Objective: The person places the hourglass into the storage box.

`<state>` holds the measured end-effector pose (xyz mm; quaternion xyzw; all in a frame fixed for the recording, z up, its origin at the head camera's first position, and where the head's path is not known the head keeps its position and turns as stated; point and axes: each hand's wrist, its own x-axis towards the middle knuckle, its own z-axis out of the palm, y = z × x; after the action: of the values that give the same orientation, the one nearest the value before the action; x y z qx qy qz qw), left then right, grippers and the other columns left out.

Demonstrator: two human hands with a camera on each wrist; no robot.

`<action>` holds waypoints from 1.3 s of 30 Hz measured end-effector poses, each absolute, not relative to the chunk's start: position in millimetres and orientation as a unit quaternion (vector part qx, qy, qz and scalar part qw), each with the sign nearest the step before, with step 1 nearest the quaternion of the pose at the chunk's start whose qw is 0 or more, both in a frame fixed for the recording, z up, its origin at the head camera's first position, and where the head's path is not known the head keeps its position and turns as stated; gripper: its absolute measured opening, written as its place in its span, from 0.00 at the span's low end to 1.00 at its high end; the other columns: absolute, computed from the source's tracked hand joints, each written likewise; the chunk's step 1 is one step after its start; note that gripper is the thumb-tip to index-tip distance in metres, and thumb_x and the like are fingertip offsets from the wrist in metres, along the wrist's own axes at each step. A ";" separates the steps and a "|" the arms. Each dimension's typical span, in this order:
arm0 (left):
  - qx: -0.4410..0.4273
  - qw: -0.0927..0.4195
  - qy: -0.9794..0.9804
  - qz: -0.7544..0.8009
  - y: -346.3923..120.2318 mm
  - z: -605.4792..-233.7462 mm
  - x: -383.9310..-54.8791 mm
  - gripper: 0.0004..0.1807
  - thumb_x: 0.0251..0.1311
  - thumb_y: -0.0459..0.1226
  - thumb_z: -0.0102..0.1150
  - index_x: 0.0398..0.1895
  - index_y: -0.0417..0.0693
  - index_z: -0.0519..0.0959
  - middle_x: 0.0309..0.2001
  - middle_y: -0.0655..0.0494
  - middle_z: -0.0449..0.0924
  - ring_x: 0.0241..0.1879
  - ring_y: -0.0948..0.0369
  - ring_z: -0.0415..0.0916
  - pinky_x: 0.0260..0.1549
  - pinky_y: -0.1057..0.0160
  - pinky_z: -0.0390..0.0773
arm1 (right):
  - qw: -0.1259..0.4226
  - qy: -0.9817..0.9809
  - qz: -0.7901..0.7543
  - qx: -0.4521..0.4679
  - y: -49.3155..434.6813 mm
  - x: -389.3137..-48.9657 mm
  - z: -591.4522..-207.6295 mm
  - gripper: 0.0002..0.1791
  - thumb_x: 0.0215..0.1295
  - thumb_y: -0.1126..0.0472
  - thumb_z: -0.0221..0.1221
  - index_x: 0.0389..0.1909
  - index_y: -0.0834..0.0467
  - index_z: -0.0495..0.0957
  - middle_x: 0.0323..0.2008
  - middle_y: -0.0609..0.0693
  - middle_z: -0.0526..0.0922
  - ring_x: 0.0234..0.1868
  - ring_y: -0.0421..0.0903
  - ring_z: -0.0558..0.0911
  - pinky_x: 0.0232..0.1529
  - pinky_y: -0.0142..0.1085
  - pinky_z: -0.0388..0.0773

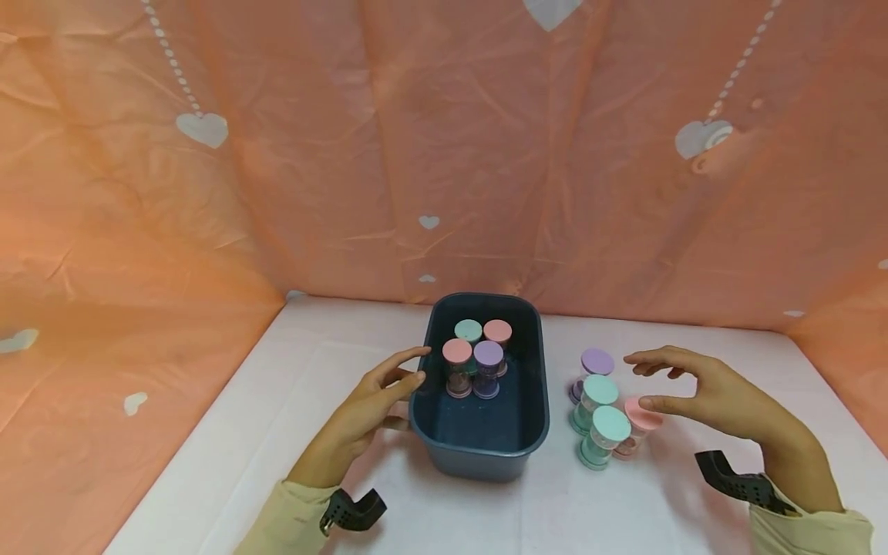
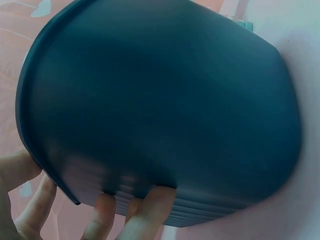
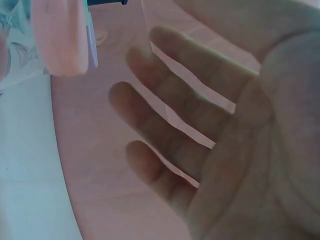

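Note:
In the head view my left hand [image 1: 375,401] grips the left wall of a dark blue-grey plastic bin [image 1: 479,462]; thumb and index finger are at its rim. The left wrist view shows the other fingers [image 2: 155,205] against the outer side of the bin [image 2: 165,110]. Inside stand several small sand timers: a mint one [image 1: 468,331], a purple one [image 1: 489,354] and pink ones [image 1: 457,352]. My right hand [image 1: 708,389], fingers spread and holding nothing, hovers beside a pink sand timer [image 1: 642,416]. In the right wrist view its pink cap [image 3: 60,37] is near the fingertips.
Right of the bin, mint sand timers [image 1: 610,425] and a purple one [image 1: 597,362] stand close together with the pink one. A white cloth [image 1: 277,432] covers the table. An orange sheet with hearts [image 1: 472,154] hangs behind.

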<state>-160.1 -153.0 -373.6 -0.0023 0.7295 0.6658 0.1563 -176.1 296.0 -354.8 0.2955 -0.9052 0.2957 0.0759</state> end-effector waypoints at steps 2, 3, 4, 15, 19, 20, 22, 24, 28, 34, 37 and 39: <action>0.001 0.158 0.728 0.667 -152.9 -373.0 -160.3 0.26 0.69 0.48 0.57 0.70 0.65 0.69 0.62 0.37 0.65 0.47 0.51 0.81 0.30 0.60 0.84 | 0.071 -0.905 0.291 0.302 297.4 -174.8 -356.1 0.33 0.50 0.55 0.76 0.59 0.43 0.77 0.47 0.33 0.83 0.47 0.28 0.77 0.47 0.21 0.68; 0.002 0.158 0.729 0.667 -152.9 -372.9 -160.4 0.27 0.69 0.48 0.58 0.70 0.65 0.69 0.62 0.37 0.65 0.46 0.51 0.81 0.30 0.60 0.84 | 0.066 -0.904 0.291 0.306 298.0 -174.3 -356.7 0.34 0.49 0.55 0.76 0.60 0.43 0.77 0.47 0.33 0.83 0.47 0.28 0.77 0.47 0.21 0.68; 0.002 0.158 0.728 0.667 -152.9 -372.8 -160.6 0.26 0.69 0.47 0.58 0.70 0.65 0.69 0.62 0.37 0.65 0.46 0.52 0.81 0.30 0.61 0.84 | 0.060 -0.903 0.291 0.309 298.5 -173.9 -357.3 0.34 0.48 0.54 0.76 0.60 0.44 0.77 0.48 0.33 0.82 0.47 0.28 0.77 0.47 0.22 0.68; -0.003 0.159 0.729 0.666 -152.4 -370.6 -160.2 0.25 0.71 0.45 0.56 0.70 0.64 0.69 0.61 0.37 0.65 0.44 0.53 0.82 0.31 0.60 0.85 | 0.039 -0.909 0.274 0.311 302.1 -175.5 -365.3 0.32 0.48 0.51 0.76 0.57 0.45 0.78 0.48 0.32 0.82 0.46 0.30 0.78 0.45 0.27 0.72; -0.004 0.157 0.732 0.663 -152.7 -370.1 -159.2 0.27 0.69 0.48 0.58 0.70 0.63 0.69 0.61 0.38 0.66 0.42 0.54 0.82 0.31 0.61 0.84 | -0.009 -0.896 0.286 0.338 305.2 -175.6 -368.1 0.31 0.50 0.54 0.76 0.57 0.46 0.78 0.49 0.34 0.83 0.48 0.29 0.78 0.45 0.30 0.72; -0.005 0.157 0.733 0.662 -152.8 -369.8 -158.9 0.27 0.68 0.48 0.58 0.70 0.63 0.69 0.61 0.38 0.66 0.42 0.54 0.82 0.31 0.61 0.84 | -0.019 -0.893 0.289 0.344 305.5 -175.8 -368.7 0.30 0.50 0.55 0.76 0.56 0.46 0.78 0.49 0.34 0.83 0.48 0.29 0.78 0.45 0.31 0.72; -0.006 0.156 0.733 0.662 -152.8 -369.3 -158.6 0.27 0.68 0.48 0.58 0.70 0.63 0.69 0.60 0.38 0.66 0.42 0.54 0.82 0.32 0.61 0.84 | -0.031 -0.891 0.289 0.350 305.4 -176.3 -369.9 0.28 0.51 0.54 0.75 0.55 0.45 0.79 0.49 0.34 0.84 0.49 0.28 0.77 0.45 0.31 0.72; -0.004 0.157 0.734 0.661 -152.7 -368.8 -158.5 0.26 0.70 0.47 0.57 0.70 0.63 0.69 0.61 0.38 0.66 0.42 0.54 0.82 0.32 0.60 0.84 | -0.029 -0.889 0.289 0.353 304.9 -176.7 -371.0 0.26 0.52 0.54 0.75 0.54 0.44 0.80 0.49 0.35 0.84 0.48 0.28 0.78 0.45 0.30 0.72; 0.000 0.158 0.734 0.661 -152.6 -368.4 -158.1 0.25 0.71 0.45 0.56 0.70 0.63 0.69 0.60 0.38 0.66 0.42 0.55 0.82 0.32 0.60 0.85 | -0.023 -0.884 0.299 0.358 305.2 -177.3 -373.4 0.25 0.51 0.54 0.75 0.52 0.46 0.81 0.48 0.35 0.85 0.46 0.29 0.78 0.44 0.29 0.72; 0.006 0.159 0.731 0.664 -153.5 -368.9 -158.0 0.27 0.69 0.47 0.58 0.71 0.61 0.68 0.60 0.38 0.66 0.44 0.54 0.82 0.33 0.59 0.85 | -0.020 -0.880 0.312 0.358 305.5 -178.1 -375.0 0.26 0.50 0.54 0.76 0.52 0.49 0.82 0.47 0.35 0.86 0.45 0.30 0.78 0.44 0.28 0.72; 0.006 0.159 0.731 0.664 -153.6 -368.5 -157.7 0.28 0.69 0.47 0.58 0.71 0.60 0.68 0.60 0.37 0.66 0.45 0.53 0.81 0.33 0.59 0.85 | -0.018 -0.880 0.312 0.358 304.8 -178.6 -374.3 0.25 0.50 0.54 0.76 0.52 0.49 0.83 0.46 0.34 0.86 0.45 0.30 0.78 0.44 0.28 0.72; 0.006 0.159 0.731 0.664 -153.5 -368.2 -157.5 0.28 0.69 0.47 0.58 0.71 0.60 0.68 0.60 0.37 0.66 0.46 0.52 0.81 0.33 0.59 0.85 | -0.019 -0.880 0.311 0.359 304.4 -178.5 -373.9 0.25 0.50 0.54 0.76 0.52 0.49 0.83 0.46 0.34 0.86 0.45 0.30 0.78 0.44 0.28 0.72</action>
<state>-157.5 -153.5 -368.2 0.0059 0.7309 0.6637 0.1590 -178.5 304.4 -373.9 0.3589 -0.8798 0.3110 -0.0192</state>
